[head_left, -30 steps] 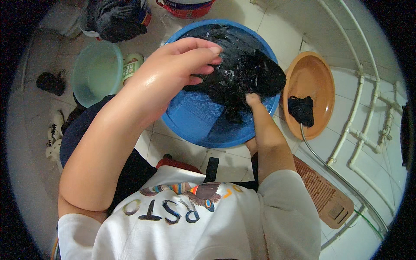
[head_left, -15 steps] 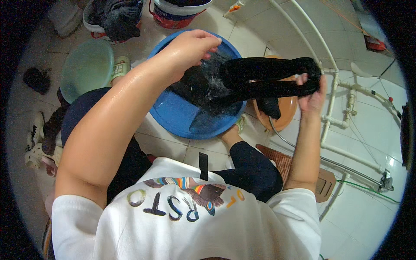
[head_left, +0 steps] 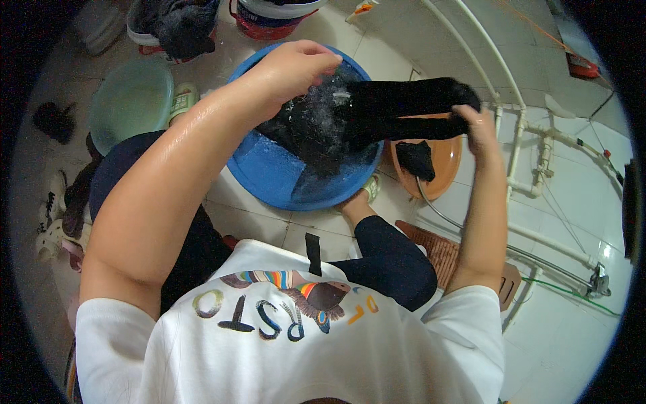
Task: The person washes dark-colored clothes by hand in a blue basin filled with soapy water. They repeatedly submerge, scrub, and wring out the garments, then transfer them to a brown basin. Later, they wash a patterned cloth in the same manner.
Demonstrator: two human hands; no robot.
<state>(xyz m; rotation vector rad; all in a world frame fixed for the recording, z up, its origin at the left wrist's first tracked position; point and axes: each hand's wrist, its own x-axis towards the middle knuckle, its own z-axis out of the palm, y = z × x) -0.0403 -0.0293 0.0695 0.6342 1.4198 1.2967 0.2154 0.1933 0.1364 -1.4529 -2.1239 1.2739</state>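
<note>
Black cloth [head_left: 407, 99] raised between tub [head_left: 272, 185] and right hand [head_left: 479, 128]

Its wet part lies in the blue tub; the rest reaches past the orange basin [head_left: 447, 168]. The right grip pinches the folded end. The left hand [head_left: 303, 71] hangs above the tub, fingers bent; whether its grip pinches anything, I cannot tell.

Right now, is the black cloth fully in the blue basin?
Partly out: the black cloth stretches from the blue basin past its rim to the right hand.

The black cloth [head_left: 412, 98] looks matt, the blue basin [head_left: 264, 176] smooth plastic.
</note>
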